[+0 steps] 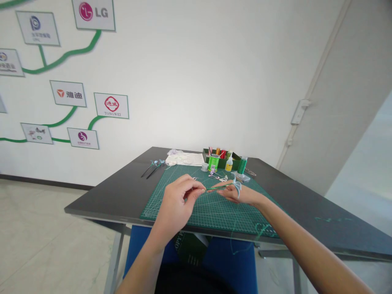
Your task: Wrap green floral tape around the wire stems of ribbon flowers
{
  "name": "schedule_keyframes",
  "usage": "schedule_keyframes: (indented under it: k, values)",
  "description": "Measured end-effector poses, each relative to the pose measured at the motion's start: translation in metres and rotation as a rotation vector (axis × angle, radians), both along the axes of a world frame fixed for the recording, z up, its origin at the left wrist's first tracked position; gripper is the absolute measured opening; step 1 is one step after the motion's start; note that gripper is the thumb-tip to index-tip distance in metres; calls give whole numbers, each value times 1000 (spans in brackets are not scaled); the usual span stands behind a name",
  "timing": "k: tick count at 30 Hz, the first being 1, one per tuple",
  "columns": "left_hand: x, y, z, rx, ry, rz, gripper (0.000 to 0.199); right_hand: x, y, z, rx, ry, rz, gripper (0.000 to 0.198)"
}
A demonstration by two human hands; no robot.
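A pale blue artificial flower (pixel 237 186) on a thin green-wrapped stem (pixel 219 187) is held above the cutting mat (pixel 202 208). My left hand (pixel 180 200) is closed, pinching the stem's free end between thumb and fingertips. On the other side, my right hand (pixel 235 193) holds the stem near the flower head, which lies over the back of this hand; its fingers point toward my left hand and are partly hidden. Loose green thread (pixel 262 229) lies in a tangle on the mat's front right, and a strand droops over the table edge.
Behind stand a dark green box (pixel 235 164) of thread spools, a green can (pixel 213 163), a glue bottle (pixel 229 162) and a green spool (pixel 242 165). Finished-looking blue flowers (pixel 157 164) lie on the black table (pixel 122 185) at left, beside white paper (pixel 191 158). Small scissors (pixel 218 176) rest on the mat.
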State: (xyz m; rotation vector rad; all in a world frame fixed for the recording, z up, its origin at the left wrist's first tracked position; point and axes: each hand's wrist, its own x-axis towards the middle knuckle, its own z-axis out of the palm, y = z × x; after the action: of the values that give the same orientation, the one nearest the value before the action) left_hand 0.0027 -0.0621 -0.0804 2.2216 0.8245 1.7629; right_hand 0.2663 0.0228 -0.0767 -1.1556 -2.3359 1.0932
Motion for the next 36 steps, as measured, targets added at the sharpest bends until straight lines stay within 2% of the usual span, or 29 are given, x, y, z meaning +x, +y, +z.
schedule_keyframes:
  k: [2, 5, 8, 11, 13, 17, 24, 31, 36]
  values:
    - [-2, 5, -2, -16, -35, 26, 18, 0, -15, -16, -32, -17, 36, 60]
    - [-5, 11, -4, -29, -70, 55, 18, 1, -38, -27, -59, -28, 75, 57]
    - [-7, 15, -5, -27, -77, 89, 18, 3, -60, -25, -84, -45, 105, 52]
    - [-7, 19, -5, -22, -68, 123, 18, 2, -80, -15, -118, -72, 143, 48]
    - [-6, 21, -6, -14, -52, 137, 19, 0, -93, -5, -97, -89, 182, 44]
    - [-2, 23, -8, 12, 6, 145, 20, -5, -117, 21, 35, -83, 290, 39]
    - [10, 17, -12, 49, 127, 95, 18, -10, -138, 81, 142, -7, 359, 44]
    - [16, 7, -13, 160, 276, 73, 22, -18, -112, 137, 270, 80, 266, 40]
    - [11, 2, -10, 204, 284, 24, 19, -22, -69, 156, 259, 125, 200, 42]
